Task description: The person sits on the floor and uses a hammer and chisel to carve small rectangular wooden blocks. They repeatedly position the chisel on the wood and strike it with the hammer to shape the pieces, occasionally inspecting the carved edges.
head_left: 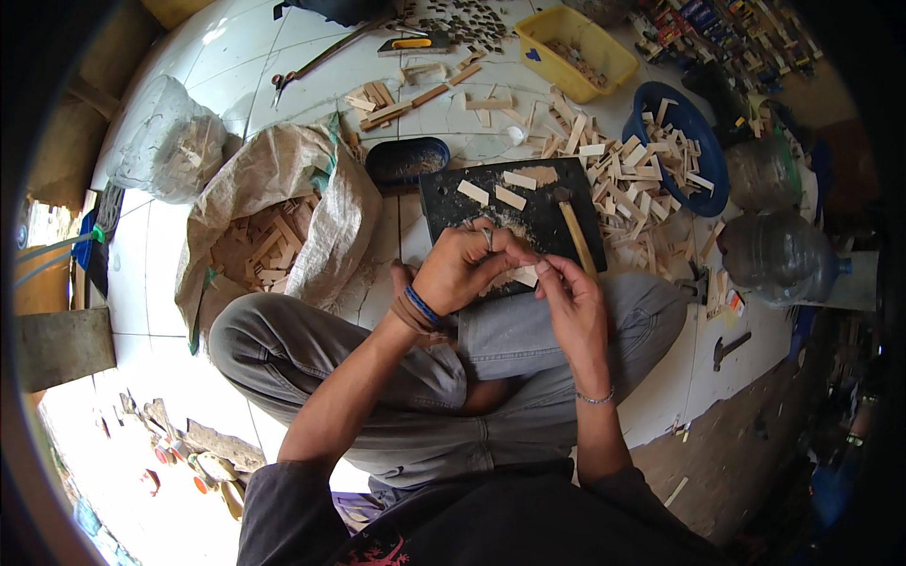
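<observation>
The person sits cross-legged on a white tiled floor [236, 66], and both hands meet in the middle of the frame, just above the knees. The left hand [462, 269] is curled closed, its fingers pinching a small pale wood piece [525, 275]; the right hand [569, 288] is closed on the same piece from the other side, fingertips touching it. The piece sits at the lower edge of a dark cutting board [538, 212] that lies on the floor in front of the legs.

On the board rest a few more pale wood strips [511, 196] and a wooden-handled tool [574, 231], lying at a slant right of the hands. Left of centre slumps an open woven sack [311, 179] with wood offcuts inside. In the upper right stand a blue basin [710, 160] heaped with cut sticks and a yellow tub [595, 38]; loose sticks [623, 179] are scattered between basin and board.
</observation>
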Demonstrator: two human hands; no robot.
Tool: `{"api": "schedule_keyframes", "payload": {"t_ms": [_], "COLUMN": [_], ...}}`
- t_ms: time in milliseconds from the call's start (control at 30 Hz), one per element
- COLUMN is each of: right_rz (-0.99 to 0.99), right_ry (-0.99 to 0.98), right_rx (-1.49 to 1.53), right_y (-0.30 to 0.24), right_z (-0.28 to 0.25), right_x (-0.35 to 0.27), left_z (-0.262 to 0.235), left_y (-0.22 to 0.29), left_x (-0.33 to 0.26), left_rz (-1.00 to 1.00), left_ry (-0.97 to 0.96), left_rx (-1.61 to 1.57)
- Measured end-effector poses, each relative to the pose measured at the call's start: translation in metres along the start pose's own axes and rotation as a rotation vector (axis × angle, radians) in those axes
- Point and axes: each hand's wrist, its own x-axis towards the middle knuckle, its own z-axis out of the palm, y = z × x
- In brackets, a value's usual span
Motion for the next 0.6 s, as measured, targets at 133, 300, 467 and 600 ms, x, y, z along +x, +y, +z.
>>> {"api": "schedule_keyframes", "payload": {"t_ms": [133, 300, 467, 600], "right_rz": [0.027, -0.009, -0.024, -0.235], "right_ry": [-0.019, -0.003, -0.039, 0.14], "right_rx": [0.003, -0.018, 0.003, -0.333], "right_y": [0.0, 0.0, -0.005, 0.003], "right_z": [0.0, -0.002, -0.005, -0.024], "right_x": [0.0, 0.0, 0.003, 0.007], "left_z": [0.003, 0.006, 0.001, 0.001], "left_y": [0.001, 0.005, 0.011, 0.01], "left_x": [-0.001, -0.005, -0.008, -0.009], "left_rz": [0.07, 0.134, 0.174, 0.285], "left_ry": [0.032, 0.034, 0.013, 0.037], "left_rx": [0.12, 0.347, 0.501, 0.496]}}
